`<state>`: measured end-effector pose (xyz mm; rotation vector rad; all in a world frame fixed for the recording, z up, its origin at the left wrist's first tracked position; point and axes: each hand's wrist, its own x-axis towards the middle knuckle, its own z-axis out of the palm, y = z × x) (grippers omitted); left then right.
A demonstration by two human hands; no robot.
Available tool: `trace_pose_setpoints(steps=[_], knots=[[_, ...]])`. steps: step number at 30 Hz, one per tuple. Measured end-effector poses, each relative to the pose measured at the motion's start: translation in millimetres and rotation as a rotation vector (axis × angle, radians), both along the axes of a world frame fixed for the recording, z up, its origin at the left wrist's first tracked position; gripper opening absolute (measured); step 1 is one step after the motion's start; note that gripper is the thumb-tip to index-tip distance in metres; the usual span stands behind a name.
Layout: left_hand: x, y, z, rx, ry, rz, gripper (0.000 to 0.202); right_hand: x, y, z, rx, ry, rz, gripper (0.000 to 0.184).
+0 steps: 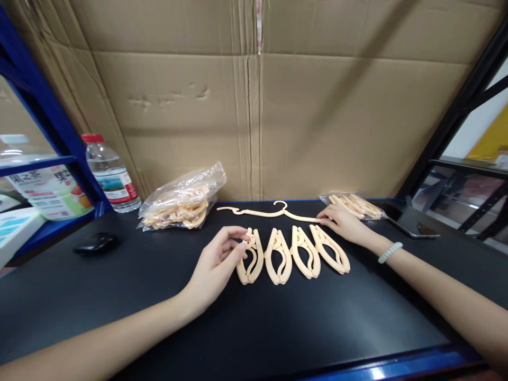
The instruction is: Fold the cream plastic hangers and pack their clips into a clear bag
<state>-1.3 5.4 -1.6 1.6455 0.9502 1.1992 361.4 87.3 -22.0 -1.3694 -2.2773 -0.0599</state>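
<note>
Several peach-coloured folding hangers lie folded in a row on the black tabletop, hooks toward me or hidden. My left hand (218, 262) has its thumb and forefinger at the top of the leftmost folded hanger (259, 259), its other fingers curled. Behind the row an unfolded hanger (265, 214) stretches sideways, its hook pointing away from me. My right hand (342, 224), with a pale beaded bracelet on the wrist, pinches that hanger's right end. Between the hands lie the other folded hangers, among them the rightmost folded hanger (342, 259).
A clear bag of hangers (178, 203) sits at the back left, and a smaller bag (353, 205) at the back right beside a phone (415, 225). A water bottle (113, 180) and a black mouse (96, 243) are on the left. Cardboard (178, 106) walls the back.
</note>
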Motion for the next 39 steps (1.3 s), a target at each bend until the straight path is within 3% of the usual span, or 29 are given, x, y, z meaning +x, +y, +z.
trace_pose_setpoints(steps=[15,20,30,39], knots=[[0.8,-2.8,5.4,-0.016,-0.023,0.017,0.024,-14.7,-13.5,13.9,0.055,0.322,-0.035,0.02],[0.0,-1.0,7.5,-0.022,-0.055,0.051,0.026,-17.4,-21.7,19.1,0.083,0.458,0.015,0.019],[-1.9,0.4,12.9,-0.057,-0.101,0.124,0.027,-13.9,-34.2,36.7,0.31,0.224,0.061,0.014],[-3.9,1.8,13.4,-0.035,-0.111,0.149,0.026,-12.2,-40.4,40.9,0.466,0.243,-0.092,0.018]])
